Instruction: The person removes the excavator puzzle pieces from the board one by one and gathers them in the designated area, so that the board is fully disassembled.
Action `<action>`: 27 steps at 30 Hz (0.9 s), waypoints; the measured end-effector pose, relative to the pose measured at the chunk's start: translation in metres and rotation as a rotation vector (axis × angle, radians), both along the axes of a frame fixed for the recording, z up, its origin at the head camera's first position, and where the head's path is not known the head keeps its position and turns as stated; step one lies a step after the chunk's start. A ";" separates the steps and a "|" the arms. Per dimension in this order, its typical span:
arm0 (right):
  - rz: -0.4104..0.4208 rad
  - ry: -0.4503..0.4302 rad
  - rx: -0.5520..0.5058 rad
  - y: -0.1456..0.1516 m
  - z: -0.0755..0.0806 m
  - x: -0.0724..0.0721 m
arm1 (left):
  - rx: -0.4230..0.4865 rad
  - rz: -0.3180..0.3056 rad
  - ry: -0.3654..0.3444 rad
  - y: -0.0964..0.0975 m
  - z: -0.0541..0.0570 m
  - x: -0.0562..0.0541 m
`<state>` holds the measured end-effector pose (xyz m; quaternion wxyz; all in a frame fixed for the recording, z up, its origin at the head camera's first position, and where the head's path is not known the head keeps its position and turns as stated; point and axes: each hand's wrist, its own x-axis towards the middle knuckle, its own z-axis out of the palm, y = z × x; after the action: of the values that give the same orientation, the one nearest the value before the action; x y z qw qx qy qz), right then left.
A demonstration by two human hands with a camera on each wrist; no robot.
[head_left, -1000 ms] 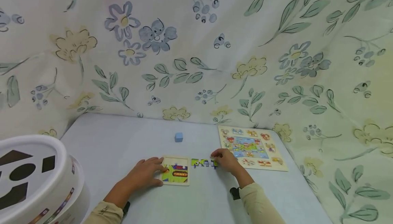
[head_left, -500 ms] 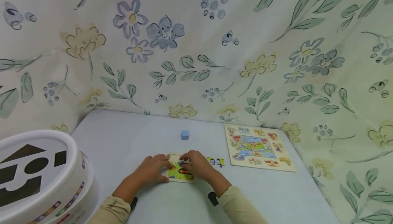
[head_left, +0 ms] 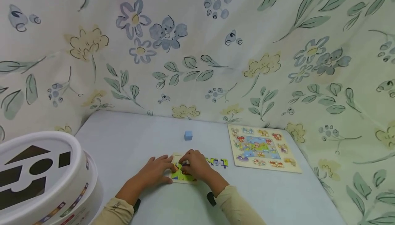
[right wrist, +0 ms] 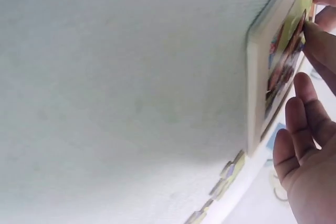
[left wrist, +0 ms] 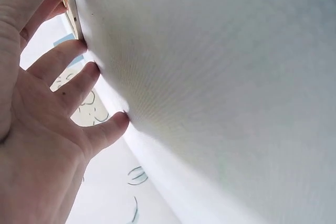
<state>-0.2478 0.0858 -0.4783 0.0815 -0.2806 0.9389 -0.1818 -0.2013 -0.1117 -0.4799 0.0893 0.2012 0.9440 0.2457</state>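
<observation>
A small square jigsaw tray (head_left: 183, 182) with a pale wooden frame and a green vehicle picture lies flat. My left hand (head_left: 155, 172) steadies its left side; in the left wrist view, the spread fingers (left wrist: 73, 87) touch the table along the tray's edge. Over the tray's middle is my right hand (head_left: 197, 166). Its thumb and forefinger pinch low at the picture in the right wrist view, seemingly on a puzzle piece that the fingertips mostly hide. The other right fingers (right wrist: 295, 116) are loosely bent. Several loose puzzle pieces (head_left: 221, 162) lie in a row right of the tray.
A larger wooden picture puzzle board (head_left: 232, 149) lies at the back right. A small blue cube (head_left: 188, 135) stands behind the tray. At the left front is a white round tub (head_left: 78, 184) with shaped holes in its lid. A floral cloth (head_left: 197, 81) hangs behind the table.
My right hand has moved left from the loose pieces' row to above the tray and stays there, shifting slightly. The left hand keeps its place on the tray. The head view has swung left.
</observation>
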 end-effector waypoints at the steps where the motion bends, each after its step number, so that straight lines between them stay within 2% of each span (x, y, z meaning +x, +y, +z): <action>1: -0.001 0.002 0.005 0.000 0.002 0.000 | -0.002 0.000 -0.001 0.000 0.001 0.000; 9: -0.032 0.006 0.024 -0.003 0.007 -0.002 | 0.010 0.008 -0.035 0.003 0.004 -0.003; 13: -0.039 0.053 0.028 -0.005 0.002 0.000 | 0.018 0.003 -0.048 0.001 0.000 -0.004; 15: -0.049 0.051 -0.005 -0.005 0.001 0.002 | 0.022 0.001 -0.050 0.001 -0.002 -0.004; 17: -0.065 0.011 -0.056 -0.004 0.002 0.003 | 0.025 -0.001 -0.047 0.002 -0.004 -0.003; 22: -0.127 -0.190 -0.243 0.009 0.012 0.001 | 0.017 0.018 -0.043 0.004 -0.006 -0.003; 24: -0.147 -0.229 -0.285 0.020 0.017 -0.003 | 0.007 0.028 -0.043 0.004 -0.005 -0.003; 27: -0.172 -0.245 -0.267 0.041 0.020 -0.008 | -0.008 0.036 -0.037 0.004 -0.005 -0.003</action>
<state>-0.2556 0.1264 -0.4579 0.1415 -0.1836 0.9099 -0.3440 -0.2040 -0.1081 -0.4851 0.1032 0.1794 0.9466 0.2473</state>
